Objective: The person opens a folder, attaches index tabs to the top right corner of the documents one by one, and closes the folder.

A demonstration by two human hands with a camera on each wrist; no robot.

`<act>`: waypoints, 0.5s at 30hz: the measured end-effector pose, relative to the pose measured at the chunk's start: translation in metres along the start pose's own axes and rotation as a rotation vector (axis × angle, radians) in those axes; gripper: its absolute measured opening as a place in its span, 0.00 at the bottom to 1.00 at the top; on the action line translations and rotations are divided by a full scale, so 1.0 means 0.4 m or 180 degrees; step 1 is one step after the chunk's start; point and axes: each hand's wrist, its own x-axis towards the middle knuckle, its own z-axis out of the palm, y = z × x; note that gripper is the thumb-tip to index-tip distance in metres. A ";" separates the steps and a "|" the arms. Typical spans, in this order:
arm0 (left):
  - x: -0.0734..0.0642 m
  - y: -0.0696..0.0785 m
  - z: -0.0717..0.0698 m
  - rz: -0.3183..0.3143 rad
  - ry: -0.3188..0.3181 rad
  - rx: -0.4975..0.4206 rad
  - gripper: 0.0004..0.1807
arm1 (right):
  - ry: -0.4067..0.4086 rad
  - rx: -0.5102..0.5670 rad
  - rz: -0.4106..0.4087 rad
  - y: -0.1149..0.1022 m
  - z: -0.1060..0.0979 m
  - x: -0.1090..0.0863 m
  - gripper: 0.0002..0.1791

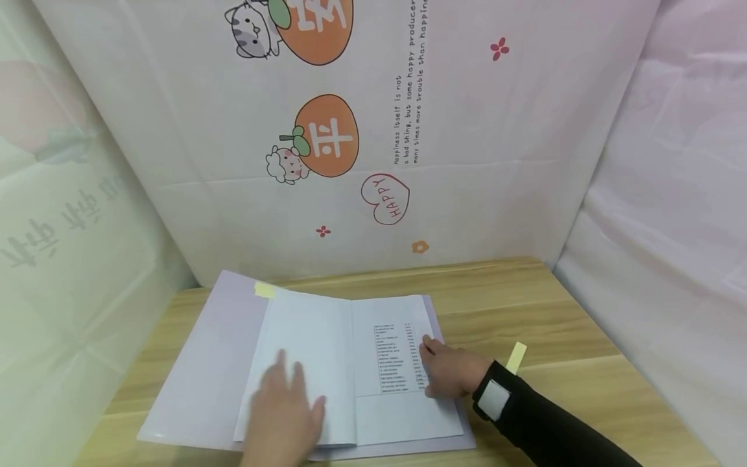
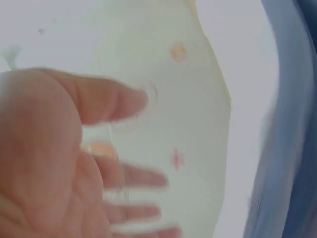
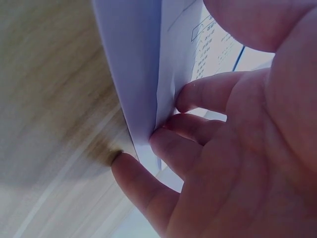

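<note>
Pretty much a curtained-off desk nook, can't tell if it's home or office: wood-grain table (image 1: 560, 344), a cartoon-print cloth (image 1: 478, 143) with "HAPPY" lettering (image 1: 386, 198) hanging right behind the table, and more pale cloth (image 1: 677, 207) walling it in on both sides.

Soft light over the table (image 1: 560, 363), left hand (image 1: 283, 412) blurred, left-wrist view hazy, dark shadow beside right hand (image 3: 233, 144), printed page (image 3: 202, 54) glaring
</note>
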 end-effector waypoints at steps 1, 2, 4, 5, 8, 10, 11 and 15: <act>-0.002 0.018 0.015 0.0267 0.0015 0.0040 0.36 | -0.0002 0.0007 -0.0008 -0.001 0.000 0.000 0.46; -0.003 0.037 0.032 0.0542 -0.0011 0.0103 0.35 | -0.0003 0.0018 -0.0015 -0.001 -0.002 -0.001 0.46; 0.001 0.077 0.066 0.0983 -0.0284 0.0174 0.33 | 0.0008 0.0010 -0.0031 -0.002 -0.004 -0.004 0.46; 0.004 0.098 0.080 0.1095 -0.0526 0.0198 0.32 | 0.0015 0.0018 -0.0040 -0.003 -0.005 -0.004 0.46; 0.013 0.141 0.122 0.1130 -0.1156 0.0284 0.31 | 0.0055 -0.0009 -0.0069 -0.005 -0.003 0.001 0.45; 0.018 0.156 0.137 0.0956 -0.1427 0.0289 0.31 | 0.0067 -0.0008 -0.0091 -0.006 -0.001 0.006 0.45; 0.019 0.159 0.142 0.0889 -0.1490 0.0310 0.31 | 0.0077 -0.0010 -0.0104 -0.007 -0.001 0.009 0.45; 0.025 0.161 0.146 0.0756 -0.1602 0.0308 0.32 | 0.0171 -0.0205 -0.0124 -0.011 -0.004 0.017 0.45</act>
